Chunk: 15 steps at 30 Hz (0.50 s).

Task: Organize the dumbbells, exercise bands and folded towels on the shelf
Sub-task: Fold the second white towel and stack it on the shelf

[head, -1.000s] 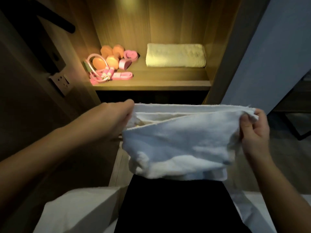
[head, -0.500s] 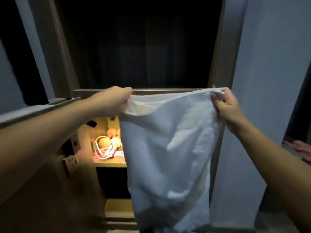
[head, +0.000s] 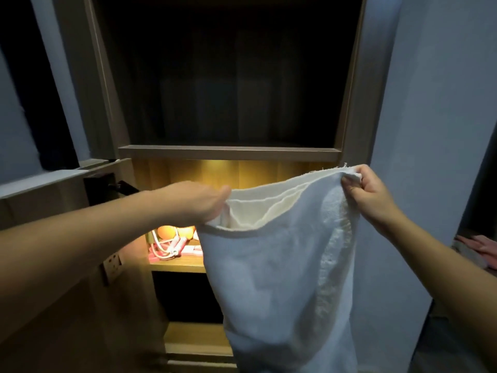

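Evidently holds the white towel [head: 282, 278] up by its top edge, pinched in left hand [head: 193, 203] and right hand [head: 371, 195], to hang flat for folding, nearer than the lit shelf [head: 177, 266] of dumbbells [head: 166, 232] and bands [head: 161, 254]

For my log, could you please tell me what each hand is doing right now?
Left hand: grips the top edge of the white towel.
Right hand: pinches the towel's other top corner.
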Tool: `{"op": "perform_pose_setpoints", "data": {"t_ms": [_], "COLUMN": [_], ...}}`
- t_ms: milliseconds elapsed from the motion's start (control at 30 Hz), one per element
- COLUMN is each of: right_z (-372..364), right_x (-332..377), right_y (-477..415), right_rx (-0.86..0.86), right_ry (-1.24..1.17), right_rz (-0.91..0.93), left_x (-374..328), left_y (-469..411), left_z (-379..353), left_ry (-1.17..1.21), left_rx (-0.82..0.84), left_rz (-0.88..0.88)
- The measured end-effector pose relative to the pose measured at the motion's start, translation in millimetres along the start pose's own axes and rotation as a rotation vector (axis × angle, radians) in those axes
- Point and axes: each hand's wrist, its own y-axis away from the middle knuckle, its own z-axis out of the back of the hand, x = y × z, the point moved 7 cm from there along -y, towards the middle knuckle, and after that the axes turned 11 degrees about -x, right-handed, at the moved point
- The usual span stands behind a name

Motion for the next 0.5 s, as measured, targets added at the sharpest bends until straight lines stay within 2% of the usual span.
{"op": "perform_pose_setpoints", "data": {"t_ms": [67,200,433,500], "right_z": [3.5,18.0,1.6,-4.7], "right_x": [-6.7,-20.7,-16.7,-15.3], "right_y": [3.3,7.3,21.4,23.6], "right_rx": [-0.018,-0.089,-0.036,-0.014], "right_ry": [-0.02,-0.094,-0.138,-0.139], "right_rz": [-0.02,-0.085,-0.12,-0.111], "left_x": [2.8,9.8,-12.4,-19.2], "left_y": [5.1,21.8,53.8,56.8], "left_z": [-9.8,-16.1,-58.5,-71.3], "left_ry": [0.128,0.392,0.651,0.621], "left_rx": [0.03,-0.079,0.126,0.162], "left_rz": [0.009,-0.034,-0.081,-0.109]}}
